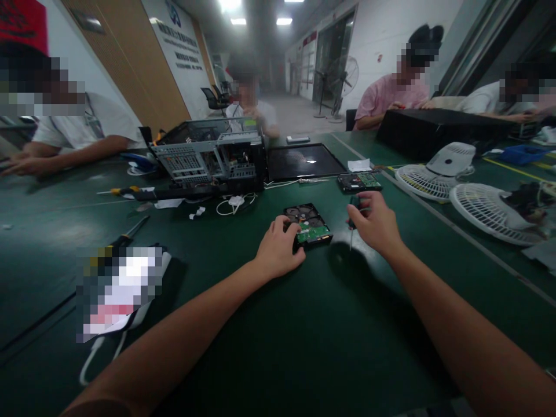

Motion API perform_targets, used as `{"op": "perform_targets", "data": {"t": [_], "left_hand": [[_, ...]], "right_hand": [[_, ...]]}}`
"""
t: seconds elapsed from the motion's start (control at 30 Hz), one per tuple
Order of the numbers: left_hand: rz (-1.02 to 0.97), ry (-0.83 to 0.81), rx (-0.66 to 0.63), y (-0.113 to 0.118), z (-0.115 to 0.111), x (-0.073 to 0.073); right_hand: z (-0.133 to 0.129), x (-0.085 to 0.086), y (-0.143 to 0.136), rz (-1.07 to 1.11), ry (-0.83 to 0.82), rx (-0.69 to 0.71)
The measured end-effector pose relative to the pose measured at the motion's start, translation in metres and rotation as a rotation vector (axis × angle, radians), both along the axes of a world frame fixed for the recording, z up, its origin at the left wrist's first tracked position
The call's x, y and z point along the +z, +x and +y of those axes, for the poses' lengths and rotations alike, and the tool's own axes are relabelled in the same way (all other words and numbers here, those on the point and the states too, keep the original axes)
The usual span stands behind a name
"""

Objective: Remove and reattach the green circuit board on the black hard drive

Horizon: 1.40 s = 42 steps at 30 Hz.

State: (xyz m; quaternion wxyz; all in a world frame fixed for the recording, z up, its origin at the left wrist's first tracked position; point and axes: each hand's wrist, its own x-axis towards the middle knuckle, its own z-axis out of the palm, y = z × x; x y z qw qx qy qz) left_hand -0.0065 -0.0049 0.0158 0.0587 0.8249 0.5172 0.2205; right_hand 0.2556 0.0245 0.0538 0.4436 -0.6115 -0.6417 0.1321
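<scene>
A hard disk drive (313, 231) lies on the green table with its green circuit board facing up. My left hand (280, 246) grips its left edge, fingers on top and thumb at the near side. To the right of the drive, my right hand (376, 223) is closed around the dark handle of a screwdriver (351, 223). The screwdriver's thin shaft points down, beside the drive and apart from it. Farther back, a second hard disk drive (359, 182) lies near a scrap of white paper.
An opened computer case (208, 159) stands at the back left, beside a flat black panel (304, 161). White fan parts (428, 179) lie at right. A phone (124, 292) with a white cable and another screwdriver (134, 229) lie at left. Several people sit around the table.
</scene>
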Motion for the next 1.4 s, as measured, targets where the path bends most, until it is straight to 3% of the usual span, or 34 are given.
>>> {"op": "perform_targets", "data": {"t": [0.07, 0.27, 0.43, 0.6, 0.7, 0.87, 1.13, 1.27, 1.4], "left_hand": [[0.021, -0.018, 0.036, 0.000, 0.000, 0.000], [-0.001, -0.054, 0.054, 0.003, -0.002, -0.004], [-0.115, -0.051, 0.101, 0.004, -0.001, -0.003], [-0.163, -0.040, 0.258, 0.001, 0.005, -0.002], [-0.140, -0.030, 0.284, 0.001, 0.006, -0.002], [-0.064, -0.046, 0.260, 0.003, 0.002, -0.004], [0.056, -0.052, 0.276, 0.013, 0.002, -0.002], [0.077, -0.081, 0.284, 0.015, 0.007, -0.001], [0.073, -0.113, 0.239, 0.010, 0.015, 0.001]], "right_hand": [[0.003, -0.010, -0.004, 0.091, -0.148, 0.017], [0.008, -0.025, -0.012, 0.238, -0.371, 0.100], [0.005, -0.029, -0.023, 0.471, -0.446, 0.212], [-0.014, -0.031, -0.053, 0.628, -0.562, 0.390], [-0.018, -0.030, -0.058, 0.442, -0.542, 0.433], [-0.005, -0.029, -0.032, 0.003, -0.494, 0.239], [-0.003, -0.022, -0.029, -0.353, -0.403, 0.163], [-0.006, -0.020, -0.032, -0.436, -0.363, 0.163], [-0.009, -0.019, -0.031, -0.353, -0.400, 0.197]]}}
